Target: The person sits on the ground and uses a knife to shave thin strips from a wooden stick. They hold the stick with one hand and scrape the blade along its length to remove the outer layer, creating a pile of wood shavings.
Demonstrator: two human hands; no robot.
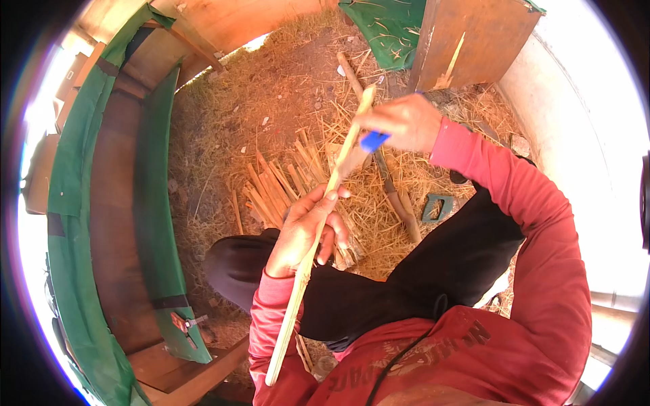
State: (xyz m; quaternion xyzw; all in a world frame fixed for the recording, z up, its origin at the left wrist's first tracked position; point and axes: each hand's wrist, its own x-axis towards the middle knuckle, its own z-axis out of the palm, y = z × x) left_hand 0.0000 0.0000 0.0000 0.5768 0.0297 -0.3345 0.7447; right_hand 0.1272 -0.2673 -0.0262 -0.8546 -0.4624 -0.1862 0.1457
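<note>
A long pale wooden stick (291, 331) runs slantwise from near my left forearm up to my right hand. My left hand (298, 233) is closed round its middle, the thumb lying along the wood. In my right hand (409, 122) is a knife with a blue handle (374, 141). Its blade, blurred by motion, points down and left and meets the stick above my left hand. The right fingers are wrapped round the handle, close to the stick's upper end. Whether the blade is cutting in or only resting there, I cannot tell.
Split wood strips (274, 193) lie piled beyond my left hand, among straw and shavings. A thin branch (403, 210) and a green rectangular piece (437, 208) lie near my right leg. Left stands a green-covered wooden frame (71, 169); a brown wooden panel (433, 47) stands far right.
</note>
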